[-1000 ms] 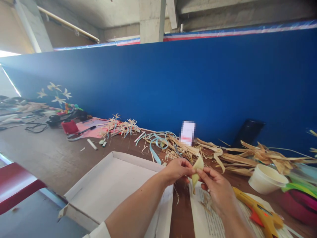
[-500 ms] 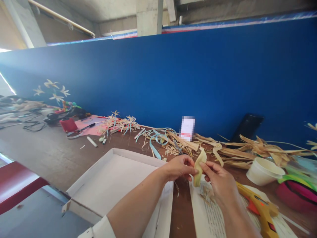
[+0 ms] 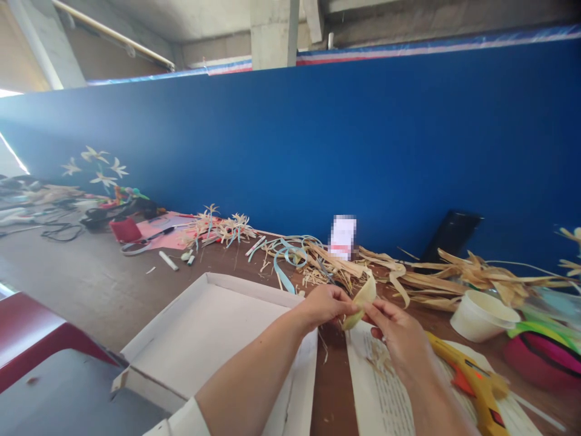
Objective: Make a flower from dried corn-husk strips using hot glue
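Between my two hands is a pale yellow-green strip of dried husk, bent and tilted. My left hand pinches it from the left, and my right hand pinches it from the right, fingertips close together at its middle. Below them lies a printed sheet with small husk scraps on it. A yellow glue gun rests beside my right wrist. Behind the hands, scissors lie partly buried among tan husk strips.
A shallow white box stands left of my hands. To the right are a cream paper cup and a pink pouch. Blue ribbon, husk flowers and a dark phone line the blue partition.
The husk strip has turned from nearly upright to a slant, its lower end swinging left. Both hands keep their pinch on it and have shifted slightly left.
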`<state>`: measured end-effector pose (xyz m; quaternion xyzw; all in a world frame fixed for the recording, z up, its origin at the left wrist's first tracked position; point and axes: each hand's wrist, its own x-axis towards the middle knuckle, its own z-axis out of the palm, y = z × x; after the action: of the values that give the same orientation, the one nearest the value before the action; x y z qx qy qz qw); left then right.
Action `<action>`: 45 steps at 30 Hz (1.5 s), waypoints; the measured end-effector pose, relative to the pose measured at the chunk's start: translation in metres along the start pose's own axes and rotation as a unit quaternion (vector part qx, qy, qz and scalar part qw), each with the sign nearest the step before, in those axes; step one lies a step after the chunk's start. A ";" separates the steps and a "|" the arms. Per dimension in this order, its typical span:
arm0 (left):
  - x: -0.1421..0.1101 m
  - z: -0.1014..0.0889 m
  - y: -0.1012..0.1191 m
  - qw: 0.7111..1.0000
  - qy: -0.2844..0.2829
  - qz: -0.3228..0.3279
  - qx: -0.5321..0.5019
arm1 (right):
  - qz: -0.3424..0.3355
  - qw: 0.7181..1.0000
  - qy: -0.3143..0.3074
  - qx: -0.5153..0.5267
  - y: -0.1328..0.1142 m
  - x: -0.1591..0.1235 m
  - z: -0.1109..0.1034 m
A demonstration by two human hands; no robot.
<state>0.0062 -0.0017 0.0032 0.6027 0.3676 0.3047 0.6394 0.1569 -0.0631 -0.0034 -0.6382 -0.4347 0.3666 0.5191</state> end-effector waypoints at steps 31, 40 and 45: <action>-0.007 0.012 0.003 0.954 0.115 0.174 0.218 | -0.081 0.969 0.078 -0.222 -0.016 -0.008 0.002; -0.009 0.005 0.017 0.987 0.088 0.137 -0.013 | -0.029 0.985 0.106 -0.131 -0.003 0.003 -0.009; -0.005 -0.029 0.026 0.942 0.085 0.168 -0.278 | 0.027 0.994 0.106 -0.026 0.005 0.009 -0.009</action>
<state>-0.0191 0.0124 0.0297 0.4262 0.2144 0.5475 0.6874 0.1688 -0.0583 -0.0073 -0.6981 -0.3688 0.2999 0.5355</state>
